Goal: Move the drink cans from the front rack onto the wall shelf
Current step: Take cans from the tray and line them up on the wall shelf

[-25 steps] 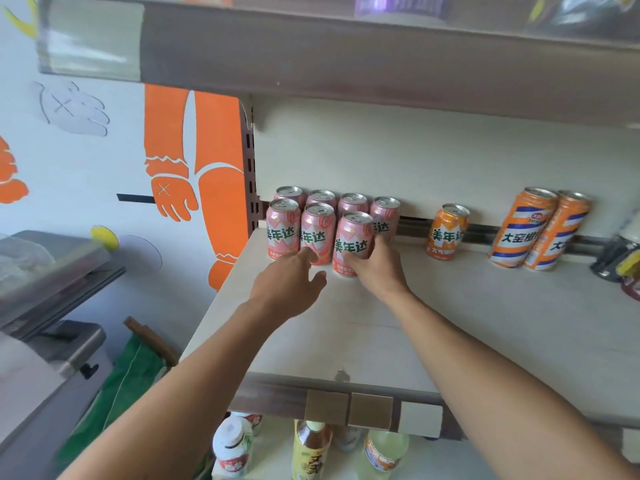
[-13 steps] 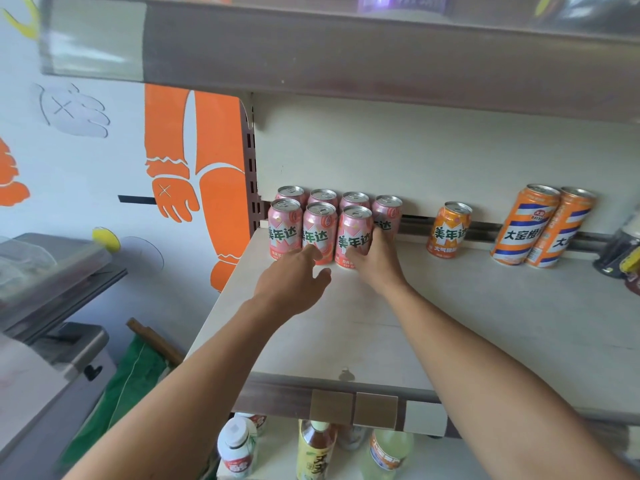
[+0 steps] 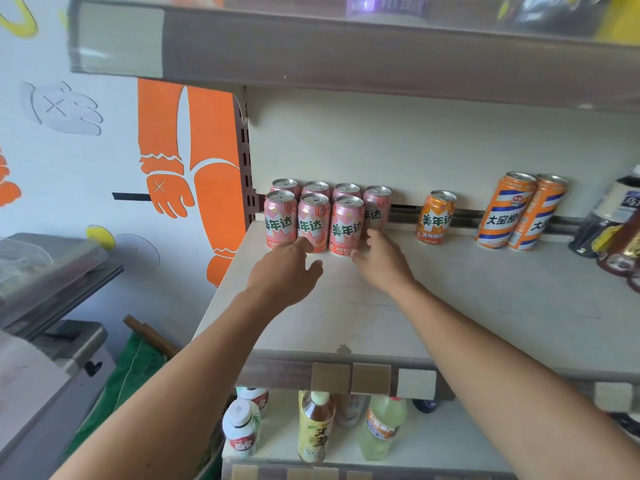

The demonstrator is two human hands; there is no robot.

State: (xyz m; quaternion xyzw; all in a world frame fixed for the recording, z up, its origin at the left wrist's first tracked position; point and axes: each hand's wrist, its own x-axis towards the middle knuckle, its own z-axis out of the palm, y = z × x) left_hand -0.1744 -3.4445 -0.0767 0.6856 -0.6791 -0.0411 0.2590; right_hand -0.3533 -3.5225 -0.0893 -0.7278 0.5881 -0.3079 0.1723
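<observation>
Several pink drink cans [image 3: 313,221] stand in two rows at the back left of the pale wall shelf [image 3: 450,289]. The right-hand front pink can [image 3: 346,226] is level with its two neighbours. My right hand [image 3: 382,263] lies just in front and to the right of that can, its fingers loosely spread with the tips by the can's base. My left hand [image 3: 287,270] hovers low before the middle front can, fingers relaxed, holding nothing. One short orange can [image 3: 435,218] stands alone further right.
Two tall orange-and-blue cans [image 3: 519,213] lean at the back right, with dark bottles [image 3: 609,230] beyond them. An upper shelf [image 3: 346,57] hangs close overhead. Bottles [image 3: 315,424] fill the shelf below. A grey machine [image 3: 45,306] stands at the left.
My right hand slid the right-hand front pink can back into line with the row, then loosened off it. My left hand barely moved.
</observation>
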